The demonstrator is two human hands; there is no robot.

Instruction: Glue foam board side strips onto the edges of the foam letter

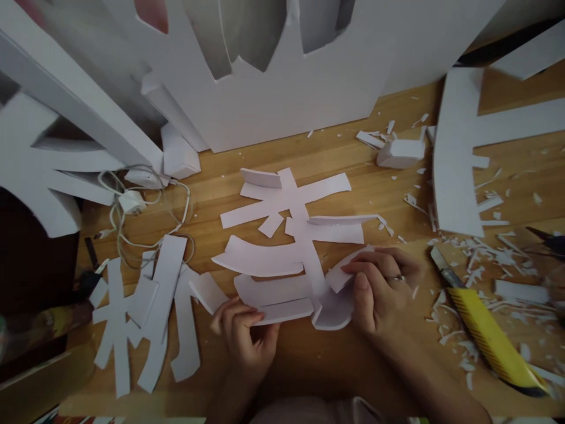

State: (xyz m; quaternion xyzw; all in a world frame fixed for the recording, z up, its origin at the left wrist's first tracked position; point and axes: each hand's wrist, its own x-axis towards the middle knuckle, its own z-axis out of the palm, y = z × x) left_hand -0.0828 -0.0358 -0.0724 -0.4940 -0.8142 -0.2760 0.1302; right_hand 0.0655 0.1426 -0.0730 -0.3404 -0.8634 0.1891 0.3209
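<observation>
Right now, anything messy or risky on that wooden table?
Yes: white foam shavings litter the right side, and the yellow utility knife lies among them with its blade out, close beside the right hand.

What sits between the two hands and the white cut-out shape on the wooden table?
Nothing visible: the left hand pinches the white cut-out shape at its lower edge, and the right hand grips a strip at its right side.

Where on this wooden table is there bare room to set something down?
Bare wood lies between the left hand and the cut character at left, and below the right hand toward the yellow knife. Scraps crowd the right side.
</observation>
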